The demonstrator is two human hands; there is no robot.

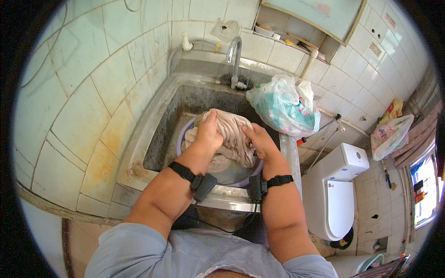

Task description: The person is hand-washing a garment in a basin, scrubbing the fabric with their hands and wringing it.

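A wet beige cloth (232, 134) is bunched up over a purple basin (241, 181) that stands in a steel sink (160, 116). My left hand (208, 132) grips the cloth's left side from above. On the right side of the cloth, my right hand (259, 141) clutches a fold. Both wrists wear black straps with small boxes. Water fills the basin under the cloth.
A curved steel tap (234, 55) rises behind the sink. A plastic bag (283, 105) of items sits on the sink's right rim. A white toilet (334, 192) stands to the right, another bag (390, 134) hangs beyond it. Tiled walls close the left and back.
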